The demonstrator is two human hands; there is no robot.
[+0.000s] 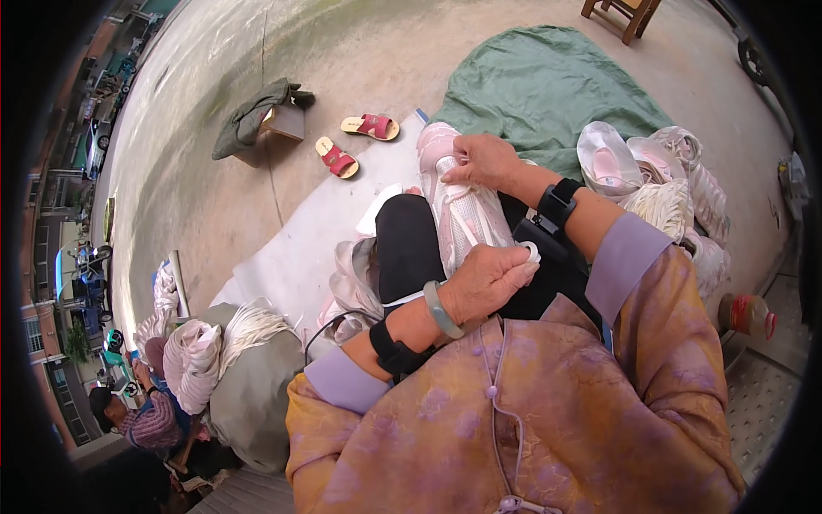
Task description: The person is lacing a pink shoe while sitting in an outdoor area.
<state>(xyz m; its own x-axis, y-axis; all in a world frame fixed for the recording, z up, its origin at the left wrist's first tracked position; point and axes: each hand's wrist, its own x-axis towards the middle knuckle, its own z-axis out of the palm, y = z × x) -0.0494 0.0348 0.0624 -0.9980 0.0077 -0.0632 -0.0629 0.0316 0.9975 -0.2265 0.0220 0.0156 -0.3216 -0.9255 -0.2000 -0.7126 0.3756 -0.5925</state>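
Observation:
A pink-and-white sneaker (pixel 437 147) lies across my lap on black trousers, its toe pointing away from me. White lace is threaded over its mesh front. My right hand (pixel 486 163) is closed in a pinch at the shoe's lacing near the toe; its fingertips partly cover what they grip. Nearer to my body, my left hand (pixel 488 278) is closed round a white shoelace (pixel 533 253), and a loop of it sticks out by the thumb. Strands run from the sneaker toward that hand. A pale bangle (pixel 440 310) circles my left wrist.
More pale shoes (pixel 608 161) with bundled laces are heaped at the right, beside a green cloth (pixel 548 86). Shoes and lace bundles (pixel 248 330) lie at the left, near another person (pixel 150 420). Red slippers (pixel 339 160) and a cloth-draped box (pixel 282 122) stand ahead.

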